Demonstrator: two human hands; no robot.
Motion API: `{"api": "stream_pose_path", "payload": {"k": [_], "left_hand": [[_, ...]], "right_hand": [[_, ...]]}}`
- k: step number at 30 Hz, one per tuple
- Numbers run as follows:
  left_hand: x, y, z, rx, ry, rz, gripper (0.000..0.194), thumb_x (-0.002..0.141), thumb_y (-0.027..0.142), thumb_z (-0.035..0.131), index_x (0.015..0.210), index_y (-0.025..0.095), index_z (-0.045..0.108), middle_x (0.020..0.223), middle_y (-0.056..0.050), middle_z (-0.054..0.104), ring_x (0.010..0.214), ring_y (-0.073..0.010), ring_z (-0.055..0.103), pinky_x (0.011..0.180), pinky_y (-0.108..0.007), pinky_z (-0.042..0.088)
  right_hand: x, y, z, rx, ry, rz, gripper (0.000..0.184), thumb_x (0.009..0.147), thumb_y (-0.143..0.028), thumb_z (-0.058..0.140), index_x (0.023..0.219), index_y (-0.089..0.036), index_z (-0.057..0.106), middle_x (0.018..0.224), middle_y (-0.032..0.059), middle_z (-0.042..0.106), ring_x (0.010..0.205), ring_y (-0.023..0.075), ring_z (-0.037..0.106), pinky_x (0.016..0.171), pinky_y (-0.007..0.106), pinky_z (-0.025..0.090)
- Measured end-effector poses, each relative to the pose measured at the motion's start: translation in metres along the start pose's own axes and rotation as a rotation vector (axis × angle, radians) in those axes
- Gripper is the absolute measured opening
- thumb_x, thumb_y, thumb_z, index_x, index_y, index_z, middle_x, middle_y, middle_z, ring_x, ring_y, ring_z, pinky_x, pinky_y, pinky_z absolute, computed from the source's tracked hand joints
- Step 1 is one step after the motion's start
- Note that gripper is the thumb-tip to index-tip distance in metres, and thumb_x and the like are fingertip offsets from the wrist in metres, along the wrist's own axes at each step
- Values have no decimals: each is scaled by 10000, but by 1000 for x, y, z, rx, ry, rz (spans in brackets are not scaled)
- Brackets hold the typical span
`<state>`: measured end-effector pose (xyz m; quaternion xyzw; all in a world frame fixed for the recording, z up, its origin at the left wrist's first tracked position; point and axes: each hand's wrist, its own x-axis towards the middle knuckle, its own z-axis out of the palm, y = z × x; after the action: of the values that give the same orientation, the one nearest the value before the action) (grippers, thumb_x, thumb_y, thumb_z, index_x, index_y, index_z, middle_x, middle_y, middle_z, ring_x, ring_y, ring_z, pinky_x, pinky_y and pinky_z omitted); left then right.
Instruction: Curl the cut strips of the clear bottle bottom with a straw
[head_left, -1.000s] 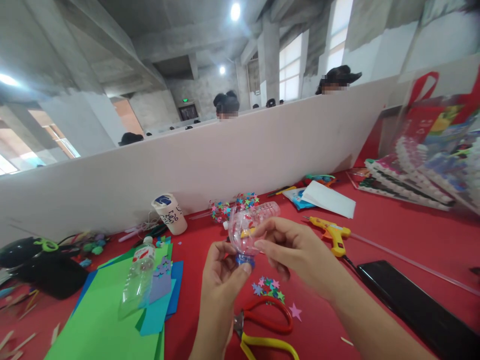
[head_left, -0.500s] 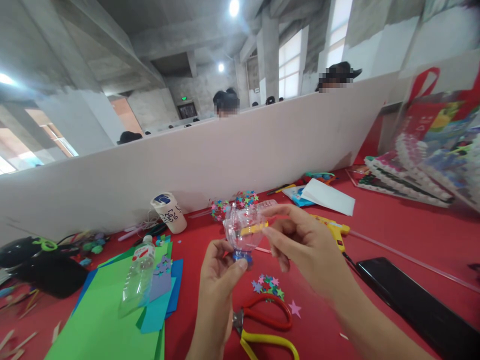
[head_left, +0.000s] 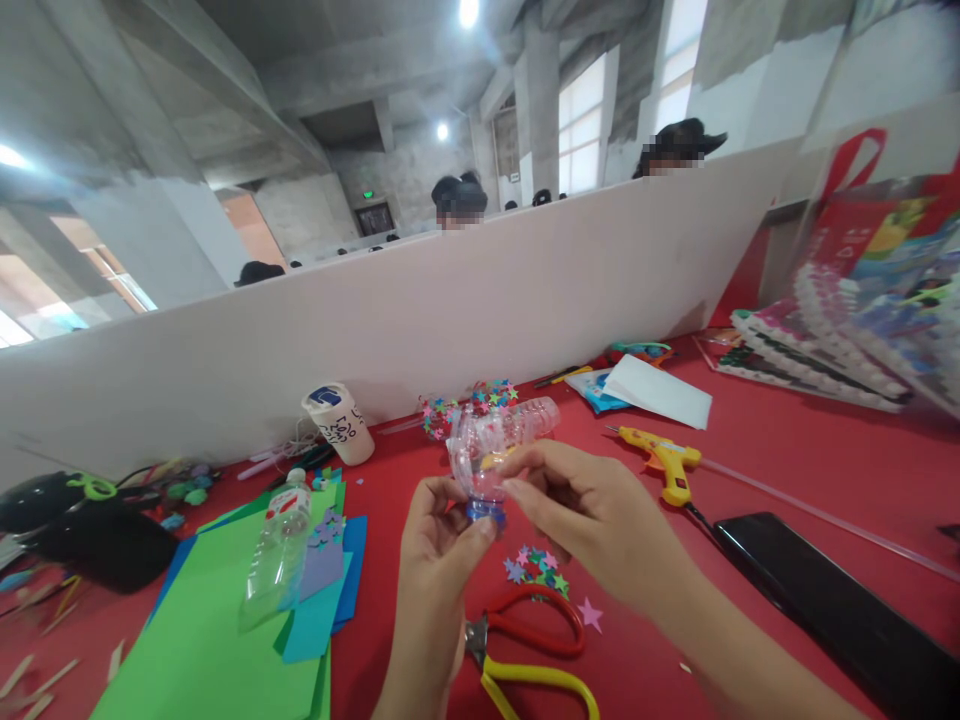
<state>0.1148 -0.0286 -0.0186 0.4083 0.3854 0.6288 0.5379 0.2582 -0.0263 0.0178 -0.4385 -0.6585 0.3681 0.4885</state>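
Observation:
My left hand (head_left: 442, 550) grips a clear plastic bottle top (head_left: 469, 450) by its blue cap (head_left: 486, 510), cap end down. At its right side, the fingers of my right hand (head_left: 592, 510) are pinched together close to a small yellow strip (head_left: 495, 460). The strip is partly covered by the fingertips; whether they hold it I cannot tell. Behind lies a clear ribbed plastic piece (head_left: 540, 412), beside a heap of coloured stars (head_left: 495, 395). Below my hands are loose paper stars (head_left: 536, 572) and pliers (head_left: 529, 650) with red and yellow handles.
On the red table, a yellow glue gun (head_left: 664, 460) and black phone (head_left: 817, 590) lie right. At left are green paper sheets (head_left: 202, 620), a clear bottle (head_left: 274, 560) and a white cup (head_left: 341, 425). A white partition (head_left: 375, 330) stands behind; people's heads show beyond it.
My right hand has moved left and slightly down, its fingers closing against the bottle top's side. The glue gun and ribbed plastic piece are now more exposed. My left hand stays put.

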Motion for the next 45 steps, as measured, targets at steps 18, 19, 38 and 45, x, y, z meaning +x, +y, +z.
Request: {"api": "stream_pose_path", "payload": {"k": [18,19,38,45], "left_hand": [[-2,3,6,-38,46,-36,254,620,199,745,773,184,542,745,17,632,613,-87,557,630,-206,464],[-1,3,6,-40,46,-38,251,623,194,740,771,184,538,744,19,631,606,-85,558,632,-206,466],[-1,3,5,-88,16,-44,236,646,183,743,773,173,544,705,31,646,594,-84,600,627,-208,487],[2,1,1,-72,45,-10,252,647,207,741,792,173,538,753,10,660,628,-109,643,650,-228,496]], "right_hand": [[4,8,12,63,-73,-31,65,810,-214,504,747,-221,489,550,-70,501,466,89,414,437,204,332],[4,9,13,43,-73,-38,70,815,-209,500,747,-220,491,566,-58,527,486,97,439,455,210,346],[3,9,13,-21,-26,-99,27,817,-220,495,794,-218,510,571,-43,578,503,117,512,470,214,380],[2,8,6,44,29,-54,78,827,-260,502,867,-196,522,518,-102,454,384,78,426,390,194,355]]}}
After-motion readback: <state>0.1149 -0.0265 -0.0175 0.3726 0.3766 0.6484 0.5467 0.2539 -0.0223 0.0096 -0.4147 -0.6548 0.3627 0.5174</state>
